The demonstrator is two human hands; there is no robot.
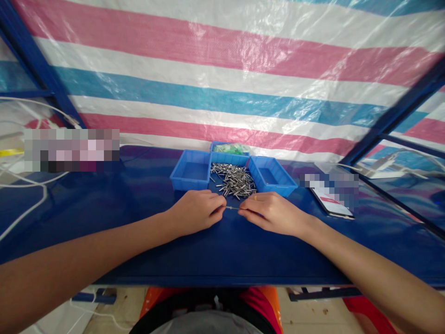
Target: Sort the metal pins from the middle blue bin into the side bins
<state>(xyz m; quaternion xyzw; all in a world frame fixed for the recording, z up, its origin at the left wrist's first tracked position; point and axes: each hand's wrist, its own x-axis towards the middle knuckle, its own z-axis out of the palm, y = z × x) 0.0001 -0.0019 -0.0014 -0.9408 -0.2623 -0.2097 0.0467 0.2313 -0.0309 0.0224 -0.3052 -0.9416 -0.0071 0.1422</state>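
My left hand [196,211] and my right hand [273,213] rest on the blue table [139,222], fingertips facing each other. Both pinch the ends of one thin metal pin [232,208] held level between them. Just beyond the hands lies a heap of several small metal pins [234,180] on the table. A ring shows on a finger of my right hand.
Two blue plastic trays flank the heap, the left tray [191,169] and the right tray [271,176]; a third tray [229,148] with greenish contents stands behind. A phone [332,202] lies at the right. White cables [24,185] run at the left. A striped tarp hangs behind.
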